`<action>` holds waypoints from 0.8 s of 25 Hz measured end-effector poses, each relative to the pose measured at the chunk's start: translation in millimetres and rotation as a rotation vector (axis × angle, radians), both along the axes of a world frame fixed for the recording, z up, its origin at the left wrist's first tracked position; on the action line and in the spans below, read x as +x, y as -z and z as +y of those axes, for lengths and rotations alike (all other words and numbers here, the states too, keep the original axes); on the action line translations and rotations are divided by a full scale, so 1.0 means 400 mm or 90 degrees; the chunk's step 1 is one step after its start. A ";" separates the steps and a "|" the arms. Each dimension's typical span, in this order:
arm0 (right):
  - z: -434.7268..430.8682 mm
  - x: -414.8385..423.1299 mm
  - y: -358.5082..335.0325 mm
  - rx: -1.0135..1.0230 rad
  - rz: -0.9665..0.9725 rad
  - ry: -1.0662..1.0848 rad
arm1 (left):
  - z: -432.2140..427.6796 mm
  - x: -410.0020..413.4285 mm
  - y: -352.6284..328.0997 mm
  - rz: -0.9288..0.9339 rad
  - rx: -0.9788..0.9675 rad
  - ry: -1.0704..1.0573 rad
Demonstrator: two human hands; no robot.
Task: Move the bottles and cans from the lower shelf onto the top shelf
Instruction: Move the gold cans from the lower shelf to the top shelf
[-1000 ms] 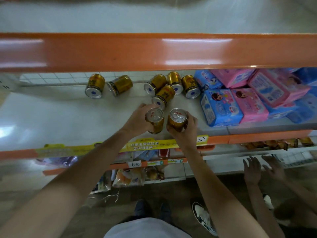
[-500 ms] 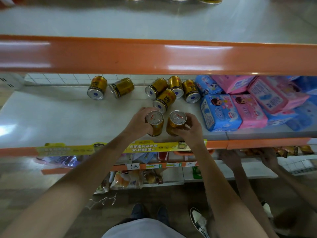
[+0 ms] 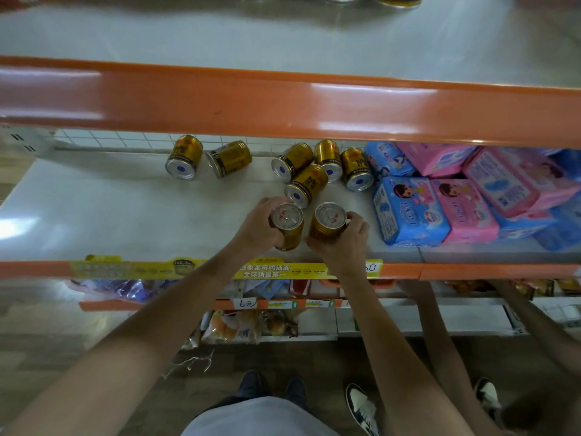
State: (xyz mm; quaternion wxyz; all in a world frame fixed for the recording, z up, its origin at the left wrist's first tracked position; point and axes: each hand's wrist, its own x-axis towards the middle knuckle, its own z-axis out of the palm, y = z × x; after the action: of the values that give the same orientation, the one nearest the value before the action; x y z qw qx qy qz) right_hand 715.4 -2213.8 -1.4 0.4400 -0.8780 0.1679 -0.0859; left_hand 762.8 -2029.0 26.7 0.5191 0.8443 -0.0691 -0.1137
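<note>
The left hand (image 3: 257,226) was curled round one gold can (image 3: 286,228) and the right hand (image 3: 342,242) round a second can (image 3: 328,221), both upright near the front of the lower shelf (image 3: 125,215), seemingly gripped for lifting together onto the top shelf (image 3: 283,42), while six toppled cans (image 3: 306,185) lay behind.

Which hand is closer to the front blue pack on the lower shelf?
Right. The right hand, gripping a can, sits just left of the blue pack; the left hand grips another can farther left.
</note>
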 end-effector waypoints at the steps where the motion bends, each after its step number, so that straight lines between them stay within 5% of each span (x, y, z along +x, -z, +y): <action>1: -0.005 0.003 0.005 0.010 -0.005 -0.002 | -0.004 -0.009 0.002 0.007 -0.025 -0.015; 6: -0.006 0.018 0.008 0.225 -0.066 -0.034 | -0.040 -0.079 0.047 0.060 -0.195 -0.060; 20: -0.017 0.035 -0.011 0.252 -0.083 -0.053 | -0.057 -0.064 -0.009 0.083 -0.229 -0.177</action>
State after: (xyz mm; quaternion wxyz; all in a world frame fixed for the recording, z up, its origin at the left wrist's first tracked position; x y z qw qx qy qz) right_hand 729.5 -2220.5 3.1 0.6168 -0.7733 0.1160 -0.0898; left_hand 737.2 -2051.6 30.3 0.6749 0.7308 0.0622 -0.0813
